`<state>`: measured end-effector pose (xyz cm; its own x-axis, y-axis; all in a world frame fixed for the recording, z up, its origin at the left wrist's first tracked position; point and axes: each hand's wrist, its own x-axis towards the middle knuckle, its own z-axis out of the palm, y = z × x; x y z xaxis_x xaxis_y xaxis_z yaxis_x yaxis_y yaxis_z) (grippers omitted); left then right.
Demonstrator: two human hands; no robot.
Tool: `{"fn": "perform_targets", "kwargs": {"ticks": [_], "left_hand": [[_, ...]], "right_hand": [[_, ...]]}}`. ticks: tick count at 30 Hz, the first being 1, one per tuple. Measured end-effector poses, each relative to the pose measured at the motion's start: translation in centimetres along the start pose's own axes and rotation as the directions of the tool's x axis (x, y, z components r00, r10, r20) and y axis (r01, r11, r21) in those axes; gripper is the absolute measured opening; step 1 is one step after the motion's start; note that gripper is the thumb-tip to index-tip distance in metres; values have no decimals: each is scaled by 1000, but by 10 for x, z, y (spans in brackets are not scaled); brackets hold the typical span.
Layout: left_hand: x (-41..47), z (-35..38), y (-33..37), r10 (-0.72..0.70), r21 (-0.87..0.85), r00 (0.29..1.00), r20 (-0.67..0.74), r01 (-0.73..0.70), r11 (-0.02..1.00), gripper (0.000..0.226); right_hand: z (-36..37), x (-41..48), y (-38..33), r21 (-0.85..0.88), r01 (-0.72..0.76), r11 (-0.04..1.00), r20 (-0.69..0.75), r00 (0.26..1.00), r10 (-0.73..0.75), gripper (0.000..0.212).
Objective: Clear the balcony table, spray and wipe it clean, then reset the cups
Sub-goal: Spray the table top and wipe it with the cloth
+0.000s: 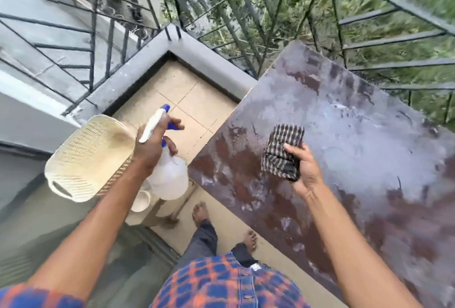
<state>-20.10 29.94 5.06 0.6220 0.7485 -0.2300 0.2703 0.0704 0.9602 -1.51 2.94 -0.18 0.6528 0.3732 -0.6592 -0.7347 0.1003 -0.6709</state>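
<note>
Shirt: plaid, nearest cam.
Table: bare, wet w/ spray film; wipe step up next.
Bottle: L hand wrapped round neck, held off table's left edge.
Cloth: R hand pinching it above tabletop; needs pressing down.
Cup: on floor below bottle.

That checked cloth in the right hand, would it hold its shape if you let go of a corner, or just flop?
Probably flop. The cloth is folded into a thick pad in the right hand, and its layers bend around the fingers, so it looks soft, not stiff. It also seems light, held with a loose grip. On the wet table it would likely soak and drag.
</note>
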Motion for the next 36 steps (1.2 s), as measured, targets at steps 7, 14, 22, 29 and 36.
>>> {"fn": "perform_targets", "kwargs": {"ticks": [7, 14, 22, 29, 36], "left_hand": [[-52, 33, -32, -194, 389, 943, 270, 78, 918, 50], [-104, 18, -71, -313, 516, 943, 111, 214, 830, 39], [-119, 30, -88, -394, 553, 918, 42, 307, 774, 54], [-116, 42, -85, -448, 590, 856, 257, 228, 774, 50], [-129, 63, -84, -462, 663, 803, 376, 115, 740, 49]], "right_hand": [[-71, -35, 20, -103, 84, 991, -26, 996, -87, 48], [-74, -68, 61, -221, 52, 974, 15, 999, -50, 42], [-70, -81, 79, -312, 36, 950, -11, 999, -41, 35], [-75, -97, 86, -254, 56, 966, -167, 981, -100, 33], [-78, -118, 105, -201, 47, 978, -319, 941, -111, 32]]}}
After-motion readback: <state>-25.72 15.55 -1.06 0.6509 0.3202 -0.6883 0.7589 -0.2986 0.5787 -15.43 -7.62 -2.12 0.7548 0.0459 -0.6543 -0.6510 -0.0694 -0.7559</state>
